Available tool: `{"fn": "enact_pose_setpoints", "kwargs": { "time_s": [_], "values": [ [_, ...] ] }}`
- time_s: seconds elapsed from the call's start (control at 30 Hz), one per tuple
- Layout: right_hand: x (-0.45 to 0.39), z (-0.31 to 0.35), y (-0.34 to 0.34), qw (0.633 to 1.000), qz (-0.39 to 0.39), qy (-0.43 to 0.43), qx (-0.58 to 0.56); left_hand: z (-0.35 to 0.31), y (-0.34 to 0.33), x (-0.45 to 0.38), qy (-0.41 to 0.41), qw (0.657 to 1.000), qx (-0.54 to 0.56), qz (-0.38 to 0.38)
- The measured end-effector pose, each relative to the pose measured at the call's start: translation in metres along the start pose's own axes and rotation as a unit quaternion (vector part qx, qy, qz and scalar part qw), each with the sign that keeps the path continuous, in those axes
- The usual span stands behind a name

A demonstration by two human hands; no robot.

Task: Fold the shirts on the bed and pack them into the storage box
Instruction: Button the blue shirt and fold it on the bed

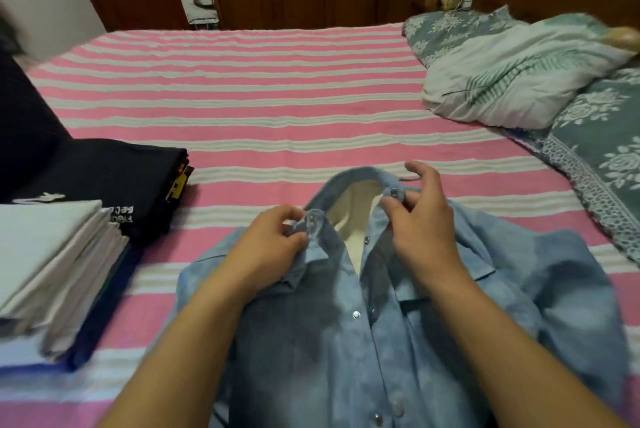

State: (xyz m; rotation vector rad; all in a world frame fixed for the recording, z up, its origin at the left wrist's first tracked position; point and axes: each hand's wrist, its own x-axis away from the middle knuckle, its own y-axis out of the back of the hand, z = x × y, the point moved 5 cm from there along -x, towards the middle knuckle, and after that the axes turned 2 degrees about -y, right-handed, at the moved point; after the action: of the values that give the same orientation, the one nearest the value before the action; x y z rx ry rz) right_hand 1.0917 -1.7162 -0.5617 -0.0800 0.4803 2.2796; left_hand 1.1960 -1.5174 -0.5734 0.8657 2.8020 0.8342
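On the striped bed (277, 88), front up, lies the denim shirt (346, 341); left hand (266, 247) and right hand (422, 219) each pinch a collar end. Best snap the collar shut squarely, then smooth the front before folding.

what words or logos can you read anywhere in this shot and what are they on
White print on the folded black shirt, near its front edge: it sits upside down to the camera and is blurred; no word can be made out.
White logo shape on the same black shirt: a figure, no letters.
Yellow tag sticking out of the black shirt's fold: marks too small to read.
Denim shirt, left hand, right hand, white folded stack: no text.
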Motion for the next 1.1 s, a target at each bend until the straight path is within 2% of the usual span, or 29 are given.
{"fn": "enact_pose_setpoints", "kwargs": {
  "time_s": [0.07,0.13,0.23,0.3,0.37,0.43,0.53,0.67,0.8,0.97,1.1],
  "values": [
    [0.005,0.003,0.005,0.999,-0.047,-0.012,-0.021,0.010,-0.003,-0.001,0.010,0.997,0.074,-0.007],
    [0.011,-0.003,0.005,0.992,-0.061,-0.079,-0.080,0.012,0.002,0.001,0.013,0.992,0.123,-0.032],
    [0.025,-0.024,-0.009,0.956,-0.020,-0.190,-0.224,0.004,-0.001,0.007,-0.002,0.993,0.106,-0.048],
    [0.032,-0.036,-0.015,0.952,-0.024,-0.201,-0.228,0.000,-0.011,0.007,-0.009,0.995,0.093,-0.035],
    [0.033,-0.029,-0.017,0.979,-0.021,-0.141,-0.142,-0.001,-0.018,0.006,0.003,0.993,0.111,-0.042],
    [0.036,-0.007,-0.020,0.999,-0.017,-0.024,-0.017,0.002,-0.023,0.003,0.035,0.984,0.168,-0.053],
    [0.047,0.018,-0.029,0.991,-0.036,0.117,0.050,0.007,-0.030,0.002,0.079,0.965,0.249,-0.025],
    [0.046,0.007,-0.042,0.987,-0.035,0.138,0.072,0.016,-0.032,0.000,0.126,0.942,0.309,0.022],
    [0.049,0.005,-0.046,0.974,-0.051,0.184,0.122,0.019,-0.031,0.001,0.154,0.922,0.353,0.030],
    [0.054,0.004,-0.050,0.967,-0.012,0.206,0.151,0.021,-0.033,0.002,0.171,0.914,0.368,0.028],
    [0.061,0.003,-0.055,0.969,0.000,0.214,0.121,0.023,-0.031,0.003,0.168,0.916,0.362,0.016]
  ]
}}
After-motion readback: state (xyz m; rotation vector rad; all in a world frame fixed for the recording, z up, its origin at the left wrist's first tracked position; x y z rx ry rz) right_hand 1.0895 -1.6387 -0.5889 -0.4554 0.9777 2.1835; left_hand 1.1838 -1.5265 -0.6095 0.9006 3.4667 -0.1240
